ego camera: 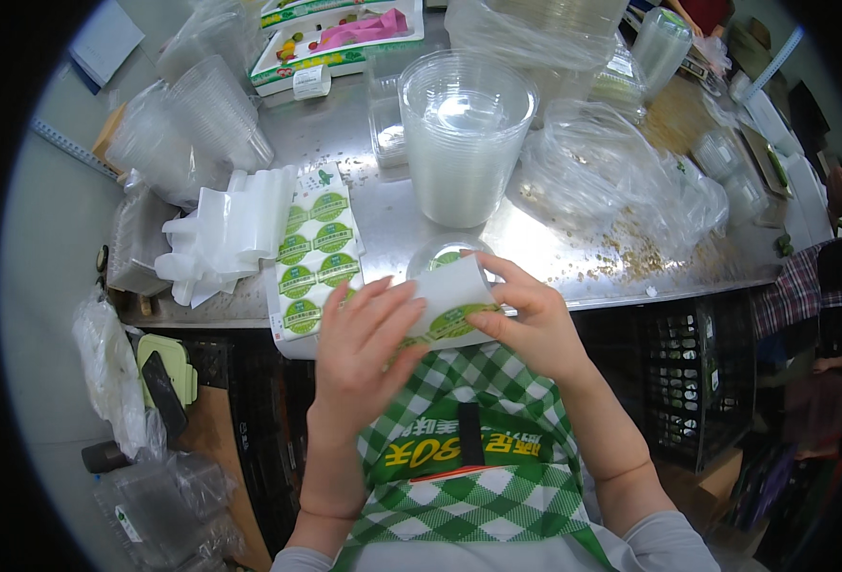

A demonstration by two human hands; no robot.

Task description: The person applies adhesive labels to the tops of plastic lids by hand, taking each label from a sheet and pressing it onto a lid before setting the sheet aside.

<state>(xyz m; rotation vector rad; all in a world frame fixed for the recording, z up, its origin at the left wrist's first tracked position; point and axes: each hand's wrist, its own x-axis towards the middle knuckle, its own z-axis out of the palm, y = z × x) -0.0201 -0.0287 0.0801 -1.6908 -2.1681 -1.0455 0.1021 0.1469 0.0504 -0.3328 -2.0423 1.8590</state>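
My right hand (528, 314) pinches a curled sheet of white backing paper with green stickers (456, 289) by its right edge. At the left part of that sheet is my left hand (371, 343), fingers spread and slightly blurred; whether it grips the paper cannot be told. Just behind the sheet a round clear plastic lid (442, 250) with a green sticker lies on the metal table, partly hidden. Flat sheets of round green stickers (318, 264) lie left of my hands. Beyond the lid stands a tall stack of clear plastic cups (464, 143).
Crumpled white backing paper (228, 229) and bagged cups (213, 107) are at the left. A clear plastic bag (606, 171) lies right of the cup stack, near brown crumbs on the metal table (571, 264). A black crate (699, 386) stands below the right edge. Another person (814, 293) is at the far right.
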